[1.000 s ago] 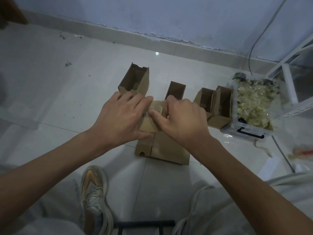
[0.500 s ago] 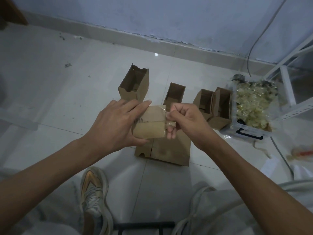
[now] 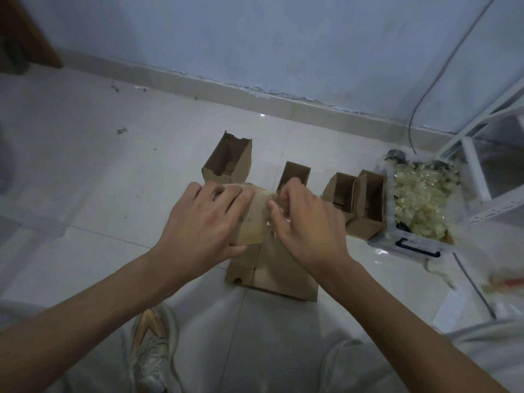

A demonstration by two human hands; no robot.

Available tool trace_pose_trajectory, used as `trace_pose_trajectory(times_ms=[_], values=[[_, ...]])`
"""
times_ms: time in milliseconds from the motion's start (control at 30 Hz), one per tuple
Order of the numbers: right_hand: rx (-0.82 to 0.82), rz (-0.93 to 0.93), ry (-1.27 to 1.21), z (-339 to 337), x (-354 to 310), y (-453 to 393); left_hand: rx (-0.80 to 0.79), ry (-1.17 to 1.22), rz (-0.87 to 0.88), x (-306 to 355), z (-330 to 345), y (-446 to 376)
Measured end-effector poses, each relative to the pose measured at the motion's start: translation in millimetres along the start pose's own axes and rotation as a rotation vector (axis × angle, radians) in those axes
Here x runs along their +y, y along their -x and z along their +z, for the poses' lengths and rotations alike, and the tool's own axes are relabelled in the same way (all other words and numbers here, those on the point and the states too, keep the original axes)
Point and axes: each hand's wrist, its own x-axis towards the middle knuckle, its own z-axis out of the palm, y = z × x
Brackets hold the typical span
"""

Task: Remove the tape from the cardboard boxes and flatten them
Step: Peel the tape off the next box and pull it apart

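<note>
A small taped cardboard box (image 3: 255, 219) is held in the air between both hands. My left hand (image 3: 204, 222) grips its left side. My right hand (image 3: 306, 222) has its fingers on the clear tape (image 3: 270, 198) at the box's right end, thumb pressed on the box face. Under the hands a stack of flattened boxes (image 3: 280, 276) lies on the floor. Behind stand open boxes: one at the left (image 3: 229, 163), one in the middle (image 3: 296, 173) and a pair at the right (image 3: 357, 199).
A clear plastic bin (image 3: 411, 245) full of crumpled tape stands at the right, beside a white metal rack (image 3: 482, 131). A cable (image 3: 425, 92) runs down the blue wall. My shoe (image 3: 150, 341) and knees are at the bottom. Tape scraps (image 3: 504, 285) lie far right.
My right hand, which had pulled away to the right with a bit of tape, has come back onto the box's right end. The left hand keeps its hold and the box has turned slightly.
</note>
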Motion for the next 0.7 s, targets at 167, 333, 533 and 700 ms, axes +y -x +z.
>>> trace_pose_trajectory(times_ms=[167,333,533,700], values=[[-0.131,0.013,0.160,1,-7,0,-0.022,-0.030,0.044,7,8,1],[-0.161,-0.061,0.125,4,3,-5,0.005,-0.021,0.067,8,11,2],[-0.174,-0.009,-0.107,1,31,-5,0.000,0.045,0.058,2,12,2],[-0.132,0.033,-0.297,13,18,5,-0.032,0.043,0.044,1,20,5]])
